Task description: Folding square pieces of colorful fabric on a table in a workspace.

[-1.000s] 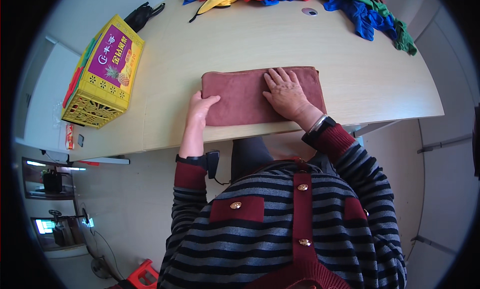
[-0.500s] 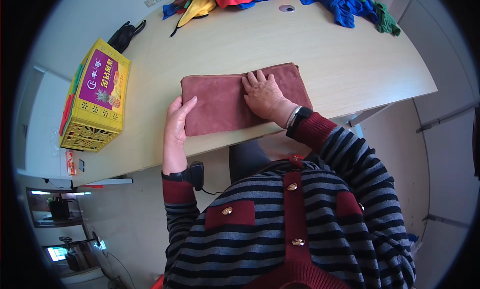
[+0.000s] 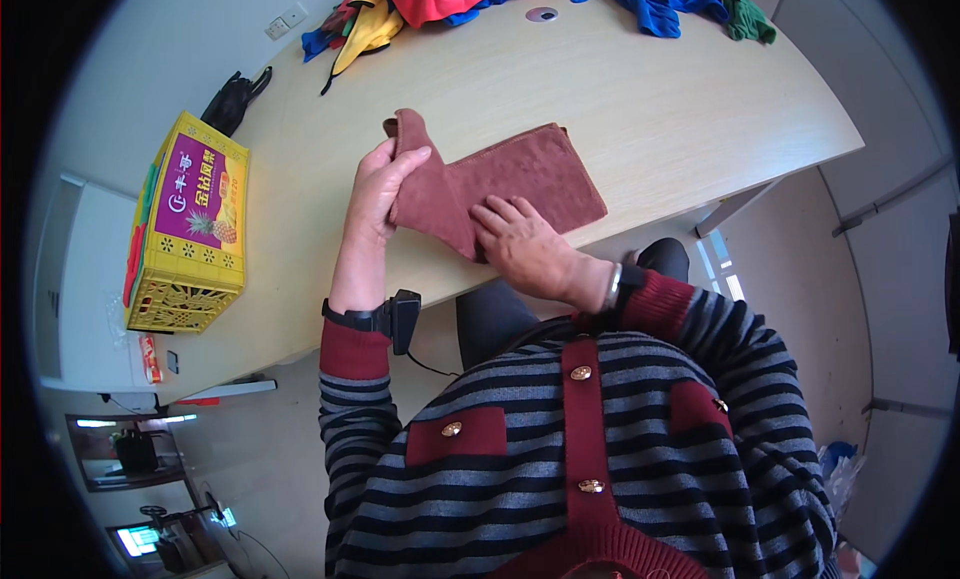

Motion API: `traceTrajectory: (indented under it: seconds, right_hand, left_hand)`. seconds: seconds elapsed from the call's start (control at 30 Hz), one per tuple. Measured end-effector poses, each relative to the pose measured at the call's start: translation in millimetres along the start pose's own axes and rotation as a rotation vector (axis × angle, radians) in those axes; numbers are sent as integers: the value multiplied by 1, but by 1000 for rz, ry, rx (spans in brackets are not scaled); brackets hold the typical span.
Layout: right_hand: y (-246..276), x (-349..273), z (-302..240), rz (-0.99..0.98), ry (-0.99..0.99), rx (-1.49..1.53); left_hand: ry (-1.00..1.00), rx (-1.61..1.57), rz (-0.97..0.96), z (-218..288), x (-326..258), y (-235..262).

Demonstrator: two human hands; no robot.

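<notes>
A reddish-brown cloth (image 3: 535, 169), folded into a rectangle, lies on the pale wooden table (image 3: 690, 119) near its front edge. My left hand (image 3: 385, 184) grips the cloth's left end, thumb on top and fingers underneath, and holds that end raised off the table. My right hand (image 3: 528, 247) rests on the cloth's near edge, close to the bend where the lifted part begins. Its fingers are stretched out and lie on the fabric. The underside of the raised end is mostly hidden.
At the left stands a yellow plastic crate (image 3: 195, 224) with a purple panel, and a black object (image 3: 235, 99) lies behind it. Yellow cloth (image 3: 370, 34), blue cloth (image 3: 650, 4) and green cloth (image 3: 745, 14) lie along the far edge. A round grommet (image 3: 541, 16) is set in the tabletop.
My left hand has lifted the cloth's left end and bent it up toward the right. My right hand has slid toward me, to the cloth's near edge.
</notes>
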State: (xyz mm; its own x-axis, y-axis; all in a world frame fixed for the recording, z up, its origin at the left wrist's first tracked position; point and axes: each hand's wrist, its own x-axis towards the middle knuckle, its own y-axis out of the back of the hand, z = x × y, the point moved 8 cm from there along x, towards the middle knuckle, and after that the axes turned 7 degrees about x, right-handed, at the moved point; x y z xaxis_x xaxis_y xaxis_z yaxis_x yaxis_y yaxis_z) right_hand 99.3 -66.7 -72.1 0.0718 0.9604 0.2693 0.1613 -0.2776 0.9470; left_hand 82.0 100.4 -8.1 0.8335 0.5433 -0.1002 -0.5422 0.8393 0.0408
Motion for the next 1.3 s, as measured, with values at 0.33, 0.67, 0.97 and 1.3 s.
traceTrajectory:
  seconds: [0.33, 0.67, 0.97, 1.3]
  right_hand:
    - [9, -62, -2, 51, 221, 179]
    - [10, -73, 0, 29, 234, 203]
    - [39, -79, 2, 63, 329, 299]
    - [31, 6, 47, 310, -216, 182]
  left_hand:
    - [-54, 559, -167, -36, 52, -117]
    - [-54, 873, -144, -57, 59, -162]
    - [-506, 803, 91, -8, 16, -80]
    - [-612, 1214, -84, -77, -7, -78]
